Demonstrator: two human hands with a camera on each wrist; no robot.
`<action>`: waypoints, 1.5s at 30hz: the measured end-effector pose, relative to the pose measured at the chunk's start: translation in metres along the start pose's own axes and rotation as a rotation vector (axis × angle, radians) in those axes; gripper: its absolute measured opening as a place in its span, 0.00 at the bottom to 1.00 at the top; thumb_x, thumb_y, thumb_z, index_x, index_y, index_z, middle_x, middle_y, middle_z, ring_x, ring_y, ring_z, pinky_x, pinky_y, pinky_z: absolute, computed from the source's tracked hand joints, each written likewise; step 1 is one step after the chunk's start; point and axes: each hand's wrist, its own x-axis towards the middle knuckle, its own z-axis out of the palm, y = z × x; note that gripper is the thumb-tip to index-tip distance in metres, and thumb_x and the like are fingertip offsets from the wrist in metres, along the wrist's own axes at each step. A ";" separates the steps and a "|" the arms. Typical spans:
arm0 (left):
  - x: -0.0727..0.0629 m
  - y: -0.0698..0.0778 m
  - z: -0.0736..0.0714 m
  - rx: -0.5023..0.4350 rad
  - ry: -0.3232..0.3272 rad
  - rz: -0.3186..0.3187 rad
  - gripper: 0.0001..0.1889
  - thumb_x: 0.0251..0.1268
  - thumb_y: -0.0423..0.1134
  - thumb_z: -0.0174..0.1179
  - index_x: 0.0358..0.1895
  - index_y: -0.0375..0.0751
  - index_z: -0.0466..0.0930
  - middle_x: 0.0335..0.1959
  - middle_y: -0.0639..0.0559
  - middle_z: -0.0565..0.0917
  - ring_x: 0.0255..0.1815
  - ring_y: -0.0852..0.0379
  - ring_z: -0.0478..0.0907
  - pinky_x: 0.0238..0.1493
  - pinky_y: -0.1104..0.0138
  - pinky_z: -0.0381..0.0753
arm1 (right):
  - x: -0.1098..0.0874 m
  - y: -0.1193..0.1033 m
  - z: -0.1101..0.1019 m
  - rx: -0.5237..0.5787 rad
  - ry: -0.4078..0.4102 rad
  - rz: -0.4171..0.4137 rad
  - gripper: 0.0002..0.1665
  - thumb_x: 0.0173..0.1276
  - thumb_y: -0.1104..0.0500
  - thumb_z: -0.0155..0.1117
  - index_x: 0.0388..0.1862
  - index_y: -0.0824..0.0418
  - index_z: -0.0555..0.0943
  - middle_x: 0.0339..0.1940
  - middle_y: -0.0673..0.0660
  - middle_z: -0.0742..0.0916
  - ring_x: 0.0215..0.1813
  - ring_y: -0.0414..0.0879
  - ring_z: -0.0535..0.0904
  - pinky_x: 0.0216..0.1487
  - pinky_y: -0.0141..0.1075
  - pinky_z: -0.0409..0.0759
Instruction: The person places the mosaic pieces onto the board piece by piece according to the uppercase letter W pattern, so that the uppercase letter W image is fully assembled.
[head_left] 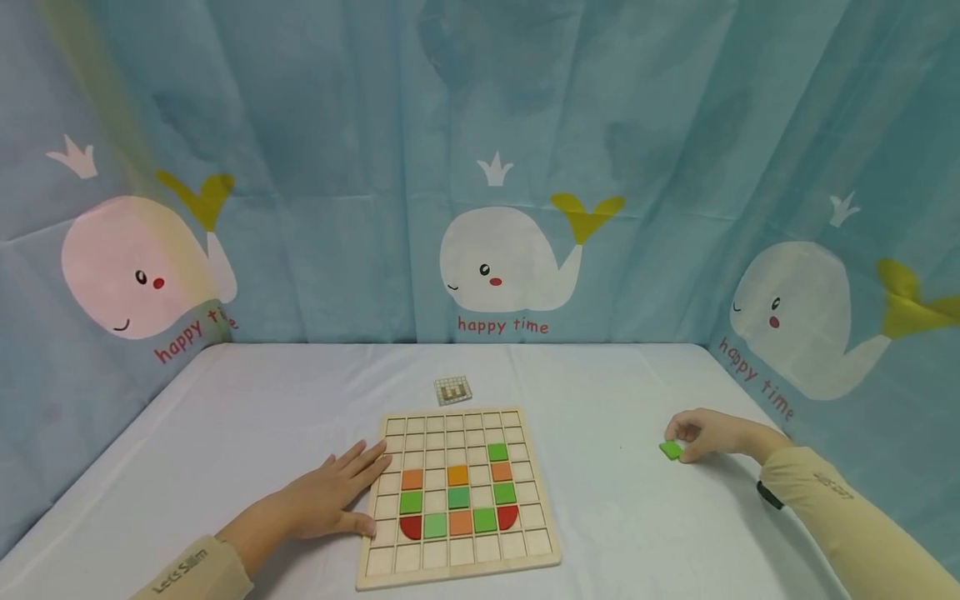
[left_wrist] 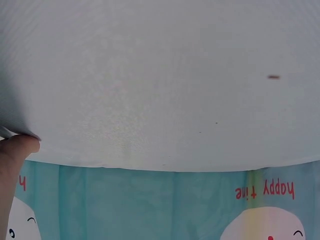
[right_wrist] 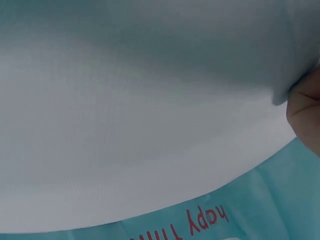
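Note:
My right hand (head_left: 716, 432) pinches a flat green square tile (head_left: 671, 450) at the right side of the table, low over the cloth. On the left, my left hand (head_left: 326, 500) lies with its fingers spread along the left edge of a wooden grid board (head_left: 457, 574), fingertips and thumb touching it. Coloured tiles sit in the board's cells, among them an orange tile (head_left: 457, 475), a teal tile (head_left: 458, 497) and a rounded red tile (head_left: 411, 527). Part of the left hand (left_wrist: 16, 157) shows in the left wrist view; the right hand (right_wrist: 306, 112) appears at the right wrist view's edge.
A small card (head_left: 453, 390) printed with a grid pattern lies just behind the board. White cloth covers the table (head_left: 600, 517). Blue curtains (head_left: 337, 250) with whale prints stand along the back and both sides.

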 end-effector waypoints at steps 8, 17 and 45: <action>0.000 0.001 0.000 -0.021 -0.023 -0.017 0.52 0.58 0.69 0.54 0.76 0.35 0.52 0.77 0.37 0.49 0.75 0.31 0.43 0.64 0.32 0.50 | -0.006 -0.001 0.001 0.116 0.103 0.010 0.13 0.57 0.67 0.70 0.38 0.68 0.76 0.30 0.54 0.80 0.33 0.48 0.75 0.33 0.36 0.76; 0.000 0.003 -0.002 -0.013 -0.022 -0.022 0.52 0.59 0.69 0.54 0.76 0.35 0.52 0.77 0.37 0.49 0.75 0.31 0.43 0.64 0.32 0.50 | -0.011 -0.011 0.004 0.265 0.160 0.035 0.15 0.57 0.70 0.69 0.41 0.72 0.74 0.31 0.54 0.79 0.35 0.47 0.76 0.37 0.36 0.79; -0.001 0.004 -0.001 0.003 -0.007 -0.019 0.51 0.59 0.69 0.55 0.76 0.35 0.53 0.77 0.38 0.50 0.75 0.31 0.44 0.64 0.33 0.51 | -0.005 -0.104 0.021 0.451 0.218 -0.017 0.26 0.68 0.69 0.59 0.63 0.77 0.69 0.47 0.60 0.82 0.44 0.49 0.82 0.47 0.39 0.79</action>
